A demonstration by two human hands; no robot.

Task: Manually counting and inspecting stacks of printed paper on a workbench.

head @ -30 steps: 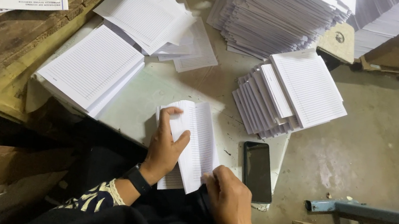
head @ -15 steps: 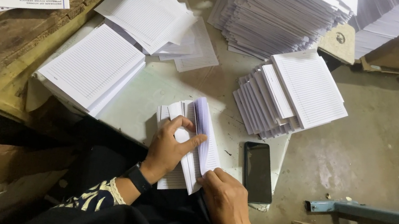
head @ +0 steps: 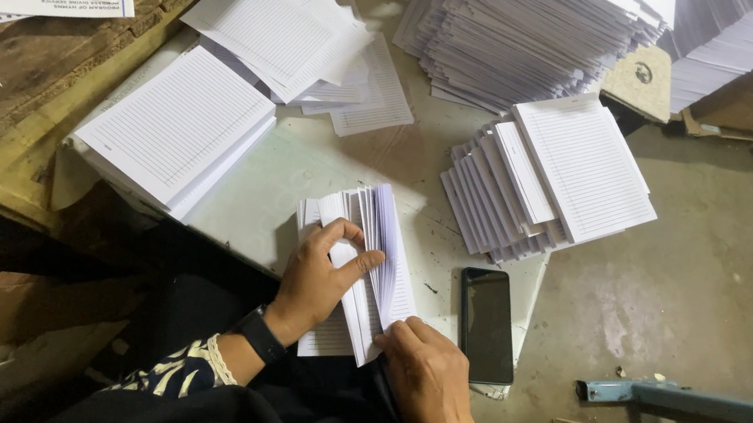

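My left hand [head: 320,277] pinches the fanned ruled-paper bundle [head: 366,269] from its left side; long axis runs near to far on the tabletop [head: 304,167]. Right hand [head: 430,386] pins the bundle's near right corner, grip closed.

Head view, steeply downward, close over worktable [head: 303,172]

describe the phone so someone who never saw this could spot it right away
Start at the pale work board covered in ruled paper stacks. Near its right edge, beside the right hand, lies the phone: the only flat black slab there, screen dark, among white sheets.
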